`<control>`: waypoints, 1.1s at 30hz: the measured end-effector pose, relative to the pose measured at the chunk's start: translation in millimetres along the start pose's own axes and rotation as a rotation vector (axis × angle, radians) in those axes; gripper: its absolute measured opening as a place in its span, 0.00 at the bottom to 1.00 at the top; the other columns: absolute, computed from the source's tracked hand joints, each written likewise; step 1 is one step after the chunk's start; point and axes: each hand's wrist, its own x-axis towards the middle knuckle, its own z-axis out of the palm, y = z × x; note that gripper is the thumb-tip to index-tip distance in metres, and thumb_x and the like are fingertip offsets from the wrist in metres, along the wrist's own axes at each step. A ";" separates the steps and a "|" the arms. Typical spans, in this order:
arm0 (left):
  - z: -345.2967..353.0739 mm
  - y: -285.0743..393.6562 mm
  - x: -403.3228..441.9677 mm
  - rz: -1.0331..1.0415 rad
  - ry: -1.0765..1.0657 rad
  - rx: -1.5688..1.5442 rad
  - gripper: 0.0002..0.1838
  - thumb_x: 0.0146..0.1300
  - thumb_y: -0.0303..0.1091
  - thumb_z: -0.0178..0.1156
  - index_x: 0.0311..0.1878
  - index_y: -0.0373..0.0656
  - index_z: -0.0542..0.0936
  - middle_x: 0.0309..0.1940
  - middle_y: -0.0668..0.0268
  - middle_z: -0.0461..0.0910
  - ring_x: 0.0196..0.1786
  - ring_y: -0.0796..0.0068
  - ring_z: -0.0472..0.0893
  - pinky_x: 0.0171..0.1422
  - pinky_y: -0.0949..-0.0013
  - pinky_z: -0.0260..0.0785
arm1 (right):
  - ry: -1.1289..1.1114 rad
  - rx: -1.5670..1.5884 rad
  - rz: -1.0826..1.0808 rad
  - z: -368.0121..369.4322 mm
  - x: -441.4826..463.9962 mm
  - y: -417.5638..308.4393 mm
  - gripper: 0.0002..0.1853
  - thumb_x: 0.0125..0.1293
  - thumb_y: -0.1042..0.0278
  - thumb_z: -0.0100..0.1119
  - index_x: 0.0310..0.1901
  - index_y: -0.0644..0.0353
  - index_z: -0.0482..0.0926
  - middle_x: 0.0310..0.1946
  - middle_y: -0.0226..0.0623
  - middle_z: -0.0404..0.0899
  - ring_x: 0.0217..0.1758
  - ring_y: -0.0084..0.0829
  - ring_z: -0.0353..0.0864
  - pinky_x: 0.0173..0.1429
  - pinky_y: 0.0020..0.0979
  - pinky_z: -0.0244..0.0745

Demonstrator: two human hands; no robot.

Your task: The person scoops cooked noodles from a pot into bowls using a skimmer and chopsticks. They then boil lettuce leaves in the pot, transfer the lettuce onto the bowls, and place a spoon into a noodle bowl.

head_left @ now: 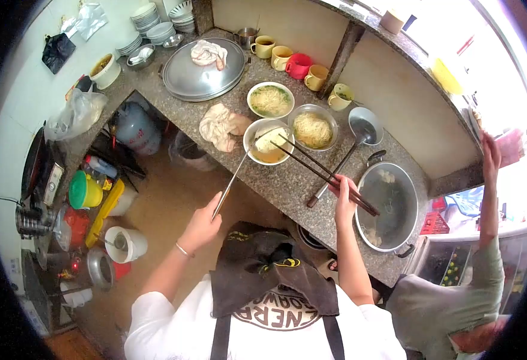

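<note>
My left hand point(203, 223) is closed round the handle of a metal ladle point(230, 191), whose head reaches into the nearest white bowl point(253, 155). Pale noodles point(271, 138) and broth lie in that bowl. My right hand point(343, 193) grips long dark chopsticks point(317, 172), their tips at the noodles. Behind stands a white bowl of noodles with greens point(270, 100); to its right, a metal bowl of noodles point(312, 129).
A large pot of cloudy water point(387, 204) stands right of a long-handled strainer point(360, 131). Cups point(299, 65), a big lid point(203, 69) and cloths point(217, 126) lie farther back. Another person point(455, 300) reaches up at the right.
</note>
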 end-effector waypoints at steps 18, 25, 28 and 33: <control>-22.1 -12.2 6.7 0.182 0.165 0.130 0.32 0.50 0.25 0.50 0.63 0.48 0.61 0.29 0.50 0.74 0.31 0.51 0.75 0.36 0.58 0.66 | -0.041 -0.072 -0.002 66.9 5.9 1.1 0.13 0.65 0.63 0.49 0.36 0.66 0.76 0.30 0.34 0.77 0.30 0.22 0.75 0.36 0.22 0.71; -18.5 -26.0 3.7 0.255 0.204 0.150 0.32 0.50 0.24 0.49 0.63 0.50 0.61 0.29 0.54 0.74 0.32 0.54 0.75 0.37 0.58 0.67 | -0.004 -0.120 -0.019 43.6 -8.3 -4.8 0.13 0.65 0.66 0.48 0.37 0.68 0.76 0.32 0.37 0.78 0.33 0.25 0.78 0.40 0.24 0.74; -19.4 -23.0 4.4 0.217 0.200 0.174 0.31 0.51 0.24 0.49 0.62 0.49 0.63 0.32 0.53 0.75 0.34 0.54 0.76 0.40 0.58 0.67 | 0.023 -0.113 -0.020 18.0 -18.9 -34.9 0.14 0.66 0.65 0.47 0.37 0.70 0.76 0.32 0.38 0.77 0.34 0.26 0.78 0.39 0.27 0.75; -21.1 -7.6 0.3 0.211 0.218 0.106 0.30 0.51 0.22 0.50 0.61 0.47 0.64 0.40 0.51 0.76 0.40 0.55 0.77 0.44 0.62 0.68 | 0.358 -0.143 -0.170 -91.8 -28.6 -77.3 0.16 0.66 0.62 0.46 0.36 0.69 0.76 0.31 0.40 0.77 0.33 0.27 0.78 0.39 0.28 0.77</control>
